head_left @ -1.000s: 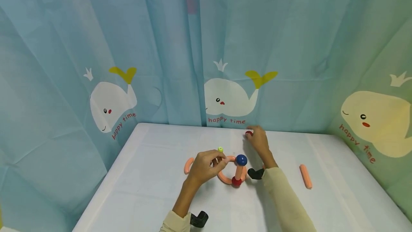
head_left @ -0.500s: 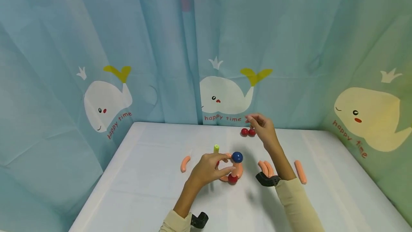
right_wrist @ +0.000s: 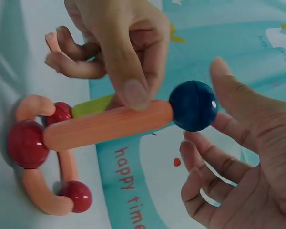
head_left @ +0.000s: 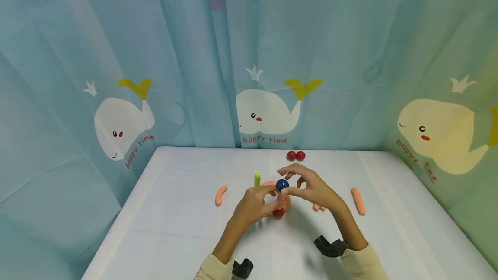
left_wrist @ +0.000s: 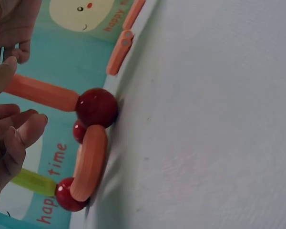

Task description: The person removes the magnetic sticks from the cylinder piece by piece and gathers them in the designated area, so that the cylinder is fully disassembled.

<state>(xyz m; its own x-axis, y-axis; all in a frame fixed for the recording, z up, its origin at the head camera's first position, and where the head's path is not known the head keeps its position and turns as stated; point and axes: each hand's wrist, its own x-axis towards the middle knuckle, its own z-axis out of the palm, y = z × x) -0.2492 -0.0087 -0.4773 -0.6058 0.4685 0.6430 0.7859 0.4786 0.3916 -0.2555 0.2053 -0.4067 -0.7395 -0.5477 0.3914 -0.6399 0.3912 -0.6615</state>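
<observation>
A ring of curved orange magnetic rods and red balls (right_wrist: 28, 143) lies on the white table. From it a straight orange rod (right_wrist: 109, 125) stands up, topped by a blue ball (right_wrist: 194, 106). My left hand (head_left: 253, 204) pinches this rod just below the ball, with the thumb on its side. My right hand (head_left: 309, 187) is spread around the blue ball, thumb and fingers on opposite sides; whether it touches the ball I cannot tell. A yellow-green rod (head_left: 257, 179) rises from the ring's far left, partly behind my left hand in the right wrist view.
Two red balls (head_left: 296, 155) sit side by side at the table's back edge. A curved orange rod (head_left: 220, 195) lies to the left, a straight one (head_left: 358, 201) to the right. Beside my right forearm are short orange rods (head_left: 318, 207). A whale-print curtain (head_left: 186, 55) hangs behind.
My right hand has left a red ball beside another at the back edge and come forward to the blue ball. My left hand has moved onto the upright orange rod.
</observation>
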